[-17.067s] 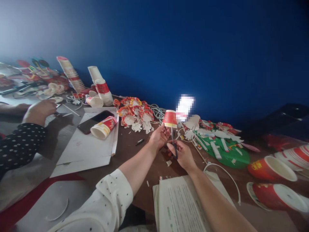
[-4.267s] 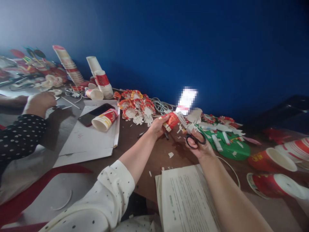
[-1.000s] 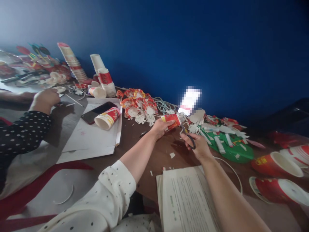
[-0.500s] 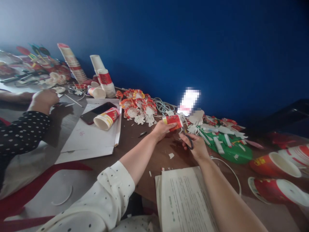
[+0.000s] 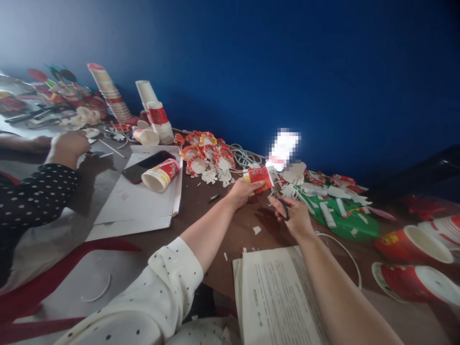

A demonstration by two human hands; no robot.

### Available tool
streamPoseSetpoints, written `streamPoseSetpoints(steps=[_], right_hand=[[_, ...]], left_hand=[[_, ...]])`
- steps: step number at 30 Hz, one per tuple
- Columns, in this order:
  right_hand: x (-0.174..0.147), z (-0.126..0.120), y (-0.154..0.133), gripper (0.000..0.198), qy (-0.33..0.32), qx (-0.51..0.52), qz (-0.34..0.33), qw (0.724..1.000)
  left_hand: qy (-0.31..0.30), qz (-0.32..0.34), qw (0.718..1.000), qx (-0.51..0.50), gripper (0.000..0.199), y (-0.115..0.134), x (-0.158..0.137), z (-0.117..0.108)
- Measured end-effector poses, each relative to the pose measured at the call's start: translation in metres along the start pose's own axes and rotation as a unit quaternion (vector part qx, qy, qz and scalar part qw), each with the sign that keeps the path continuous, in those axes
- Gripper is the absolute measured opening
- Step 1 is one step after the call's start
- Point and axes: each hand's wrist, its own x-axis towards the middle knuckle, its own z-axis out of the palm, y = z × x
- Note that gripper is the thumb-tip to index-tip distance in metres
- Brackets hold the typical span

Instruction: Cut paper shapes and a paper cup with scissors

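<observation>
My left hand (image 5: 243, 192) is closed around a red and yellow paper cup (image 5: 258, 177), which lies on its side in the air above the brown table. My right hand (image 5: 293, 215) grips a pair of scissors (image 5: 283, 209) with dark handles. Their blades reach up to the cup's right end, where a white edge shows; how far they are apart is too small to tell. Just left of the cup lies a pile of cut red and white cup pieces (image 5: 208, 155). White scraps (image 5: 256, 230) are scattered on the table below my hands.
A co-worker's hand (image 5: 70, 143) is at the left. A paper cup (image 5: 160, 175) and a phone (image 5: 138, 168) lie on a white board (image 5: 132, 211). Stacked cups (image 5: 111, 96) stand behind. A green disc (image 5: 354, 227) with scraps, cups (image 5: 413, 244) and a booklet (image 5: 273, 292) lie nearer me.
The view has shifted slightly, so most things sit a little to the right. My hands keep the cup and scissors in nearly the same pose.
</observation>
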Motion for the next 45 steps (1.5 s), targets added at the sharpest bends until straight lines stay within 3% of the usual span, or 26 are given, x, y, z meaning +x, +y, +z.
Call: streamPoseSetpoints(steps=[12, 20, 30, 40, 45], right_hand=[[-0.006, 0.002, -0.007, 0.047, -0.03, -0.014, -0.01, 0.999], [-0.002, 0.0, 0.001, 0.051, -0.019, -0.015, -0.014, 1.0], [-0.002, -0.001, -0.004, 0.047, -0.012, -0.032, -0.015, 0.999], [-0.002, -0.002, -0.003, 0.047, -0.027, -0.03, -0.012, 0.999], [-0.002, -0.005, -0.006, 0.047, -0.03, -0.039, -0.016, 0.999]], left_hand=[[0.02, -0.022, 0.995, -0.092, 0.032, 0.006, 0.001, -0.003], [0.026, -0.004, 0.999, -0.038, 0.044, 0.002, 0.005, -0.002], [0.052, -0.013, 0.998, -0.031, 0.038, 0.003, 0.007, -0.001], [0.032, -0.003, 0.999, -0.043, 0.041, 0.001, 0.007, -0.004], [-0.009, -0.001, 1.0, 0.004, 0.048, -0.006, 0.01, -0.01]])
